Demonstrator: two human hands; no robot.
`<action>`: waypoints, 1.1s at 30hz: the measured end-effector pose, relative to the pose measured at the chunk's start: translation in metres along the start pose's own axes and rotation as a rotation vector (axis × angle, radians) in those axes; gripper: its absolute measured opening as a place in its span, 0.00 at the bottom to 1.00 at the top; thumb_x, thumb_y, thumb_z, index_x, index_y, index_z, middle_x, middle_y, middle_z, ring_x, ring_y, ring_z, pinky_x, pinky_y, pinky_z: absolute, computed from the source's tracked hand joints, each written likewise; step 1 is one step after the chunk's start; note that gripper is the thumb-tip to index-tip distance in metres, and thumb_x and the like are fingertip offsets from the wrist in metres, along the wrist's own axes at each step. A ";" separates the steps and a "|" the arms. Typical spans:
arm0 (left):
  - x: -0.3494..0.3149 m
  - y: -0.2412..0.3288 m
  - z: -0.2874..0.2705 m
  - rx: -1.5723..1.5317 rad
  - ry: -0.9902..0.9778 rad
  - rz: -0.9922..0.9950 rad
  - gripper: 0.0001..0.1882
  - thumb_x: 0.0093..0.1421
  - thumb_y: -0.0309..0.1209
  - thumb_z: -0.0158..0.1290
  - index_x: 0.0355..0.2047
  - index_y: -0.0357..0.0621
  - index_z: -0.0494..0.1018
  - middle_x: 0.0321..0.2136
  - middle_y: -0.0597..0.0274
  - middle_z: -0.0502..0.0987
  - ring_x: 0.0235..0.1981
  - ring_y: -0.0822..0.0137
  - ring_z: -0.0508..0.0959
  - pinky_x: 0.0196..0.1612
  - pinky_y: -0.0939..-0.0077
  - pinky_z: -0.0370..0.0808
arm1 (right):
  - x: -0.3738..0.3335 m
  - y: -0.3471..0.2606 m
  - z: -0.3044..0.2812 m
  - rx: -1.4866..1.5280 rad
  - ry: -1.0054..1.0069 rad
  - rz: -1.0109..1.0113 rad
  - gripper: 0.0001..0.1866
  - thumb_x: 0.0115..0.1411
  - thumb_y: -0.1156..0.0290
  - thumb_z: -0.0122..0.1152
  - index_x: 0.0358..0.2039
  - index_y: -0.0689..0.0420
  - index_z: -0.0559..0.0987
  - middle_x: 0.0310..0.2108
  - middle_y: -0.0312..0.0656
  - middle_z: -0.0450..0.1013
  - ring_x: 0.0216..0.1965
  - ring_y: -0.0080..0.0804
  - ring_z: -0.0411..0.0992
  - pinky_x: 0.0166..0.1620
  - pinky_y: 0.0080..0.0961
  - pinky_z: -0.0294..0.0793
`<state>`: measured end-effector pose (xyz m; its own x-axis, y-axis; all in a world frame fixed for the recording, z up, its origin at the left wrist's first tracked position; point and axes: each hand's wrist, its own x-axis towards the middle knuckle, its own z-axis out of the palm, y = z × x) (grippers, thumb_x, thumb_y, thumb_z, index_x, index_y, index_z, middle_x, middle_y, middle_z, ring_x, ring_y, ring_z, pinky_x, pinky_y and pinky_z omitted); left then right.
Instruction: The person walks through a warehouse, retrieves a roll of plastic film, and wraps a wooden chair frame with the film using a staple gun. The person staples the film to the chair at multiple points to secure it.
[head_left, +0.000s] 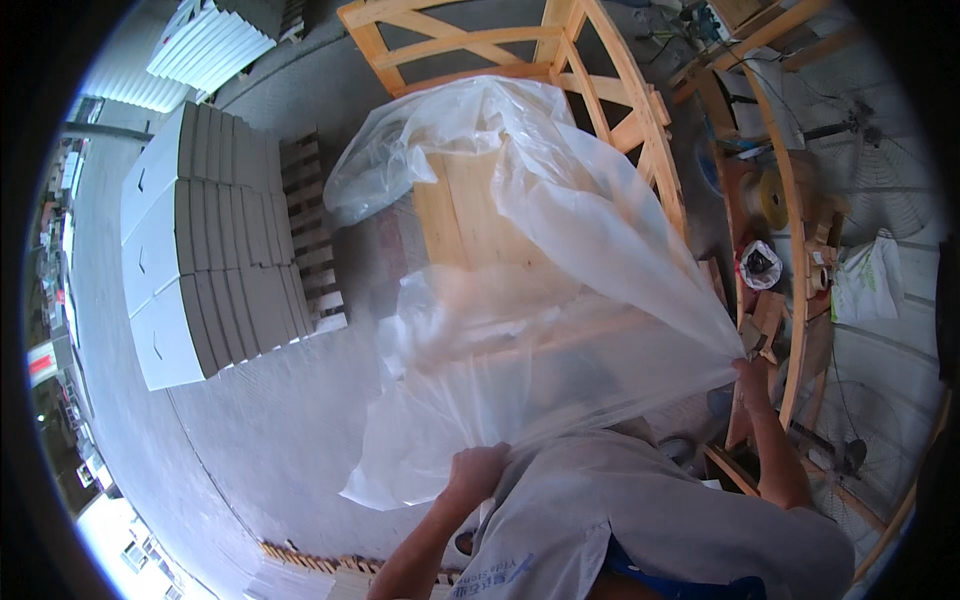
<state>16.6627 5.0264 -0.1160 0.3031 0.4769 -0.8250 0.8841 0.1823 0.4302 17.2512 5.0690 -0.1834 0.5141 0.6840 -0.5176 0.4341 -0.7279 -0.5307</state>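
A large, translucent plastic sheet [620, 240] drapes over a wooden crate base, with bare planks [470, 205] showing through a gap in its middle. Close to my body, my left hand [478, 472] is closed round the sheet's near edge. Out to the right, my right hand [750, 375] grips a gathered corner of the same sheet. Between both hands the edge runs taut. Toward the far end the plastic lies bunched and wrinkled, and its loose left part hangs down over the floor.
Upright wooden crate frames [630, 90] stand at the far and right sides. On the left, several stacked pale slabs or panels [215, 240] sit beside a wooden pallet [315, 230]. A wooden shelf [790, 230] with rolls and bags stands at right, near wire fans [880, 150].
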 end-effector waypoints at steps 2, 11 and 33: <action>0.000 0.015 0.007 -0.051 0.028 -0.025 0.11 0.60 0.38 0.51 0.41 0.52 0.74 0.32 0.51 0.80 0.36 0.46 0.80 0.38 0.51 0.74 | 0.006 -0.006 -0.020 -0.098 -0.052 -0.032 0.16 0.50 0.70 0.58 0.37 0.68 0.72 0.30 0.45 0.70 0.32 0.36 0.70 0.35 0.38 0.66; 0.033 0.039 0.066 -0.031 -0.104 -0.075 0.09 0.59 0.37 0.49 0.38 0.52 0.74 0.35 0.57 0.80 0.39 0.50 0.80 0.40 0.54 0.75 | -0.012 -0.009 -0.082 -0.272 -0.146 0.040 0.20 0.47 0.75 0.57 0.42 0.71 0.72 0.36 0.54 0.71 0.38 0.46 0.71 0.45 0.32 0.68; 0.255 0.011 0.005 0.025 0.305 0.300 0.31 0.57 0.51 0.55 0.53 0.41 0.69 0.52 0.46 0.70 0.54 0.48 0.69 0.55 0.50 0.64 | -0.007 -0.097 -0.013 -0.616 0.106 -0.220 0.24 0.57 0.62 0.65 0.45 0.70 0.73 0.31 0.48 0.75 0.33 0.31 0.73 0.35 0.34 0.70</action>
<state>16.7517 5.1457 -0.3229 0.4322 0.7387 -0.5172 0.7825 -0.0222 0.6222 17.2154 5.1337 -0.1194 0.4212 0.8344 -0.3555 0.8649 -0.4875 -0.1195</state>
